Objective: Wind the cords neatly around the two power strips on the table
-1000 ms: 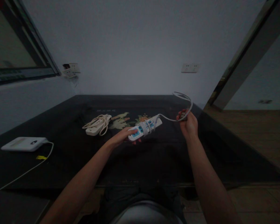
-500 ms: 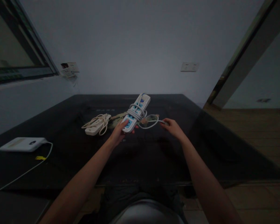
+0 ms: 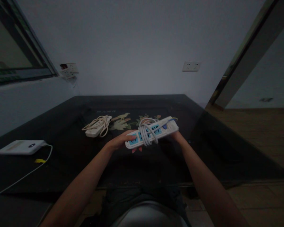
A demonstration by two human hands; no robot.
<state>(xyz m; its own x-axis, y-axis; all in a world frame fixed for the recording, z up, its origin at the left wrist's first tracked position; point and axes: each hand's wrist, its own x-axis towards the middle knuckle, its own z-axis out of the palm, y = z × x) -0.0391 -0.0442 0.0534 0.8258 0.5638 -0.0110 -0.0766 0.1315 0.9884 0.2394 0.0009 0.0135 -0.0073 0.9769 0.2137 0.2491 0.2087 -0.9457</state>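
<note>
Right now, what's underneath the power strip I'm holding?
Your left hand's fingertips show beneath the power strip, over the dark tabletop. Your right hand is partly behind its right end, fingers covered. The underside itself is hidden.

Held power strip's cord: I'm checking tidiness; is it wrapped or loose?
Wrapped: several turns of the cord circle the power strip near its middle.

On the desk (image 3: 142, 167), the near middle lies open between the forearms (image 3: 92, 171), as does the back strip before the wall (image 3: 132, 50). The blue-and-white power strip (image 3: 158, 128), spanning left hand (image 3: 121, 139) to right hand (image 3: 176, 136), blocks the centre; leftward, the cord-wrapped white power strip (image 3: 96, 129), then the white power bank (image 3: 21, 147) and its trailing cable (image 3: 26, 177), obstruct.
</note>
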